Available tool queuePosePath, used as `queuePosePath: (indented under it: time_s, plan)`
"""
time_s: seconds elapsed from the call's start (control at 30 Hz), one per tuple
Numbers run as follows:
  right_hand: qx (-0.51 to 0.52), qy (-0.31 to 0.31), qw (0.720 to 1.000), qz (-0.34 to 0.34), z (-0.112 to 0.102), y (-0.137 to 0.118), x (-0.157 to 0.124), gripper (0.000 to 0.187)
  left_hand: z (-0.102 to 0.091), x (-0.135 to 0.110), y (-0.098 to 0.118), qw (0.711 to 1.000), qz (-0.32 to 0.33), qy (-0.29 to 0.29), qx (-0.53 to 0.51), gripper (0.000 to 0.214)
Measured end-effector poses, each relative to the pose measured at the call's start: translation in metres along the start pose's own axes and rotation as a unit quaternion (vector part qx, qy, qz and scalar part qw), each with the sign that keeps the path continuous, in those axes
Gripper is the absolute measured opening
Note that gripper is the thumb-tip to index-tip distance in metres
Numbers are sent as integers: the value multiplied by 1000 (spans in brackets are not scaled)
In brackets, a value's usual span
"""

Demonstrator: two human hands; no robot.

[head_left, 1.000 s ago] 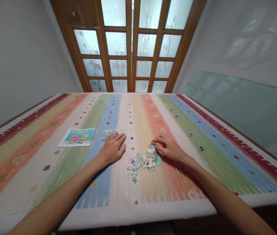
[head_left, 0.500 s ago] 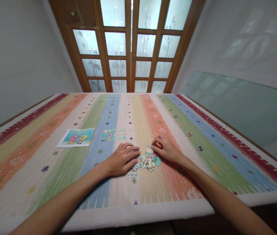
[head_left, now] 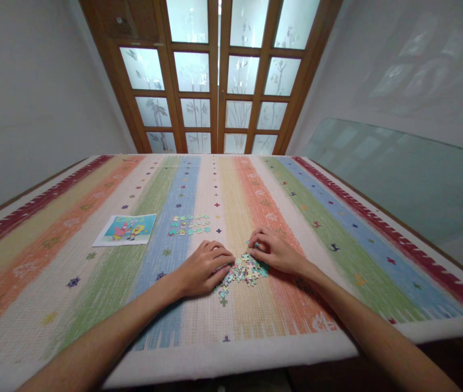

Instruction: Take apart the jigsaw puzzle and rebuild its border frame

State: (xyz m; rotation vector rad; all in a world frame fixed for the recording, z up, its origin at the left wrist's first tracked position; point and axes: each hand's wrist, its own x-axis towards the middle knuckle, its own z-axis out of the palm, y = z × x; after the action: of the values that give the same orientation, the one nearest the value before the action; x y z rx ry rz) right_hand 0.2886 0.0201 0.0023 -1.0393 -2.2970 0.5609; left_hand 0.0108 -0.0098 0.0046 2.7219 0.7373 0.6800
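Observation:
A heap of small pastel jigsaw pieces [head_left: 243, 270] lies on the striped cloth [head_left: 92, 283] between my hands. My left hand [head_left: 203, 267] rests at the heap's left edge, fingers curled down onto the pieces. My right hand [head_left: 273, 251] is at the heap's upper right, its fingertips pinched over a piece I cannot make out clearly. Farther back on the blue stripe, a small group of laid-out pieces [head_left: 189, 224] sits apart. A cartoon reference picture [head_left: 125, 229] lies flat to the left of that group.
The striped cloth covers a wide table up to the wooden glazed doors [head_left: 215, 81] at the back. A glass panel [head_left: 411, 174] leans along the right wall. The table's front edge [head_left: 231, 359] runs just below my forearms.
My left hand came away from the laid-out pieces on the blue stripe and moved right and nearer, onto the heap's left edge. My right hand stayed at the heap, fingers closing in.

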Motion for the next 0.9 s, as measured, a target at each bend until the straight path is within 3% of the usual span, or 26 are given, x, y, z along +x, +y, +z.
queuePosePath:
  time_s: [0.2, 0.43, 0.7, 0.9]
  plan:
    - [41, 24, 998, 31, 1, -6, 0, 3, 2, 0, -4, 999, -15, 41, 15, 26]
    - [1, 32, 999, -14, 9, -14, 2, 11, 6, -1, -7, 998, -26, 54, 28, 26]
    - [-71, 18, 994, -78, 12, -10, 0, 22, 0, 0, 0, 1000, -11, -20, 11, 31]
    - [-35, -12, 992, -117, 10, -14, -3, 27, 2, -2, -1, 998, 4, -56, 35, 38]
